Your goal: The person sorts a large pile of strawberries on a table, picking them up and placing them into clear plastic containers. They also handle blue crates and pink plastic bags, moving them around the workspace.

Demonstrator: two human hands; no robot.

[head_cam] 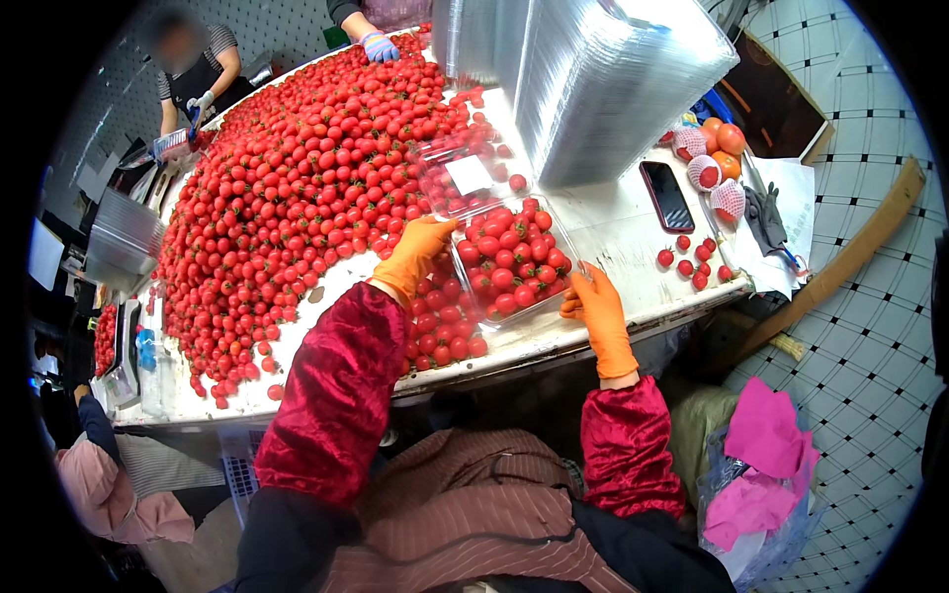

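Both my hands wear orange gloves. A clear plastic clamshell box (557, 219) full of cherry tomatoes (506, 256) lies before me near the table's front edge. Its lid (445, 161) stands open behind it and bears a white label (468, 175). My left hand (422, 248) pinches the box's left rim near the hinge. At the front right corner, the fingers of my right hand (595, 304) are closed on the rim. Loose cherry tomatoes (443, 326) lie left of the box, and a large heap (319, 148) spreads behind and to the left.
Tall stacks of clear boxes (593, 96) stand behind the open box. A phone (666, 197), foam-netted fruit (704, 173), a grey glove (766, 219) and several loose tomatoes (684, 259) lie at right. Co-workers are at the far side and left; one gloved hand (380, 47) touches the heap.
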